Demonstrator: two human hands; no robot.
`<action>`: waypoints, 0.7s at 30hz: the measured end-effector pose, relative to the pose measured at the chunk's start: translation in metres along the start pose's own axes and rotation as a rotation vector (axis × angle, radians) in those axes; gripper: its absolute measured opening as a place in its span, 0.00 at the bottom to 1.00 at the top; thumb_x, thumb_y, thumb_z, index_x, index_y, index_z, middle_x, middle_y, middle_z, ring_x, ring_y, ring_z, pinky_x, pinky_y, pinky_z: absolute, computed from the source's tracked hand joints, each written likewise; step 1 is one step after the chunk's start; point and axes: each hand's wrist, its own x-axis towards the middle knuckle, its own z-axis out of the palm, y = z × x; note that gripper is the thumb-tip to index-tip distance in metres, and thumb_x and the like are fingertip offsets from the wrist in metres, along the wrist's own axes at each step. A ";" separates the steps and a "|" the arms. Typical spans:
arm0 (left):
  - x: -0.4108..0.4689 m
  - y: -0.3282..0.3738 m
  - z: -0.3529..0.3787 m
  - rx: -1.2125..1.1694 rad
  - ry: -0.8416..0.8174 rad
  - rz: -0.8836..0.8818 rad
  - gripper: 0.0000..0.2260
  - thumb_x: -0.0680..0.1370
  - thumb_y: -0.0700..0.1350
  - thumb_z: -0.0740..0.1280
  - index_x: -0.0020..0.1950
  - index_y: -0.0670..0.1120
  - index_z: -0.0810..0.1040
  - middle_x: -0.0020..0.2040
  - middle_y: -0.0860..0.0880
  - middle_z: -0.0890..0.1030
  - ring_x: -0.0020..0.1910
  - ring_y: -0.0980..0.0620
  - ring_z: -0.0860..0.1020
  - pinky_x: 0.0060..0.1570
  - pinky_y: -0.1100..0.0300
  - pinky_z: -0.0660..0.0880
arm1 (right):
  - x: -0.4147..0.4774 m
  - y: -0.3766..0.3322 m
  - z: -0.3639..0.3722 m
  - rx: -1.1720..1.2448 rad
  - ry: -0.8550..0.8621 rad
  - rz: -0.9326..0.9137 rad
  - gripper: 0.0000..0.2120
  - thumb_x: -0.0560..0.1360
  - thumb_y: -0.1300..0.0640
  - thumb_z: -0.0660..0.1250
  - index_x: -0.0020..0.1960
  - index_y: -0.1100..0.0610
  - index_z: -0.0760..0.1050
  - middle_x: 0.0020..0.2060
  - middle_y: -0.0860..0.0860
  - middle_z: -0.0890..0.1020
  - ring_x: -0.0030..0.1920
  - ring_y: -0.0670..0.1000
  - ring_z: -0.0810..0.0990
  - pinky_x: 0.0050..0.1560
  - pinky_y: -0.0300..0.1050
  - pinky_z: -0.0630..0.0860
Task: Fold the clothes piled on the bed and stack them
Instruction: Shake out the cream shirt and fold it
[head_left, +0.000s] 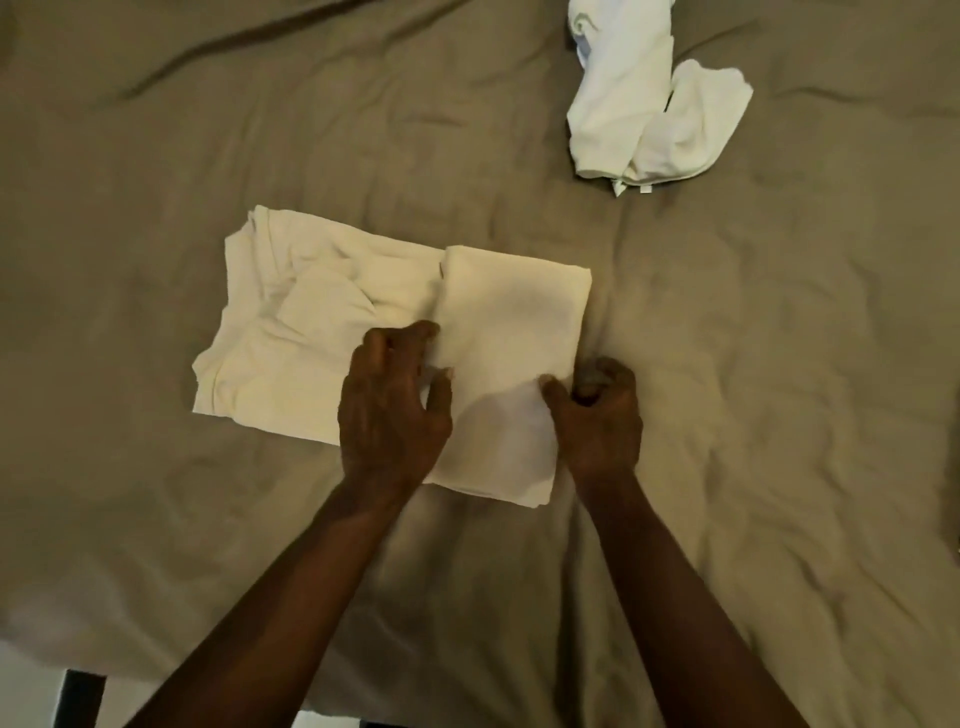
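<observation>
Cream T-shirt lies half-folded on the bed; left grip pinches the flap's edge, right grip clutches its right fold. Corners should align before flattening.

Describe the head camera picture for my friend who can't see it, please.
Two hands hold a half-folded cream garment on a brown-grey bed: the left hand grips the fold's edge, the right hand pinches the garment's right side. A crumpled white garment lies farther away, to the right, not yet folded.
</observation>
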 end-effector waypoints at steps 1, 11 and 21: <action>-0.003 0.002 0.000 -0.072 -0.036 0.024 0.18 0.78 0.52 0.73 0.67 0.51 0.77 0.59 0.51 0.79 0.54 0.52 0.79 0.53 0.52 0.81 | 0.002 -0.002 -0.003 0.077 -0.046 0.034 0.24 0.72 0.52 0.79 0.64 0.52 0.74 0.46 0.45 0.81 0.46 0.47 0.82 0.53 0.49 0.79; 0.031 0.020 -0.091 -0.774 -0.280 -0.360 0.10 0.80 0.51 0.72 0.61 0.52 0.83 0.52 0.54 0.87 0.52 0.58 0.84 0.47 0.67 0.79 | -0.086 -0.091 0.053 0.536 -0.592 -0.155 0.25 0.72 0.69 0.68 0.69 0.59 0.78 0.59 0.57 0.85 0.59 0.54 0.85 0.57 0.47 0.82; 0.100 -0.128 -0.135 -0.399 -0.204 -0.571 0.09 0.79 0.44 0.70 0.57 0.56 0.82 0.53 0.53 0.85 0.56 0.44 0.83 0.60 0.47 0.79 | -0.068 -0.095 0.137 0.162 -0.110 -0.049 0.19 0.75 0.58 0.72 0.65 0.50 0.76 0.51 0.43 0.79 0.44 0.39 0.78 0.43 0.31 0.74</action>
